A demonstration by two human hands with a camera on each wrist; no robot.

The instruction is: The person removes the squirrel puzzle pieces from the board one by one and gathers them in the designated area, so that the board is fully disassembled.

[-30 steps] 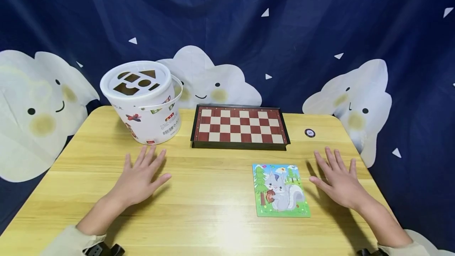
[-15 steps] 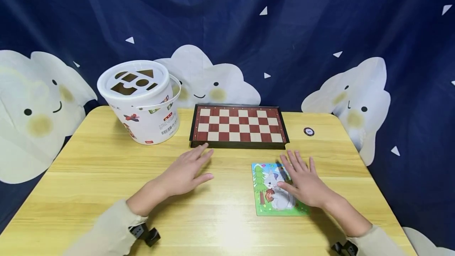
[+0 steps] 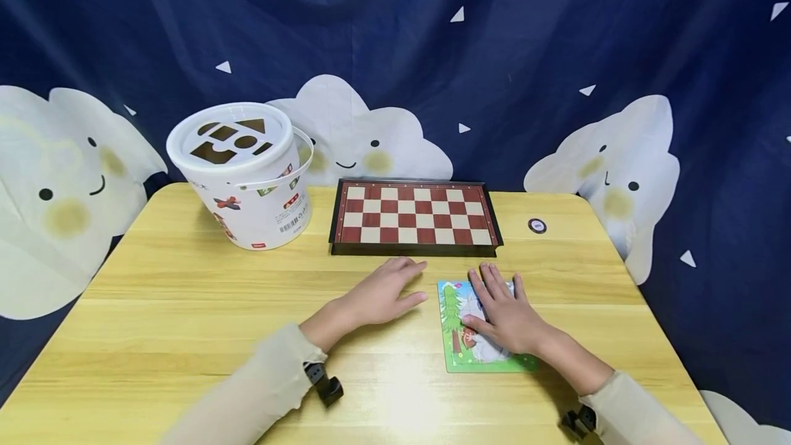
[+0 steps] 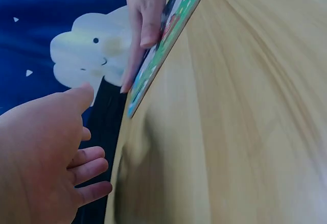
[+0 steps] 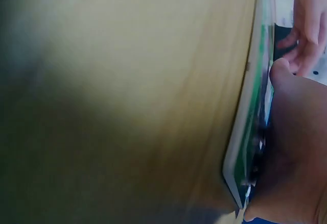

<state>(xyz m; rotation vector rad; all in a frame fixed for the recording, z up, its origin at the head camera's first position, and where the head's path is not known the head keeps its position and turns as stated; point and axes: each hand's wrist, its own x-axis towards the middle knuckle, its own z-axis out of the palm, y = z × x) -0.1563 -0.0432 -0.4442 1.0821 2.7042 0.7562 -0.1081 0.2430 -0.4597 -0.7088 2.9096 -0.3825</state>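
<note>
In the head view, a square picture puzzle (image 3: 456,335) with a squirrel and trees lies flat on the table. My right hand (image 3: 508,318) is spread over it with straight fingers, hiding much of the squirrel. The left wrist view shows that hand (image 4: 145,15) along the puzzle's face; whether the palm touches it I cannot tell. Just left of the puzzle, my left hand (image 3: 384,294) hovers above the wood, fingers loosely extended and holding nothing. The puzzle's edge (image 5: 245,132) appears beside my right thumb in the right wrist view.
Behind the hands lies a red-and-white checkered game board (image 3: 415,217) with a black frame. A white bucket (image 3: 259,204) with a shape-cutout lid stands at the back left. A small round dark chip (image 3: 537,226) sits at the back right. A blue curtain (image 3: 402,12) hangs behind the table.
My left hand has moved rightward from near the bucket to beside the puzzle. My right hand has shifted left from the puzzle's right side to over it. The puzzle has stayed put.
</note>
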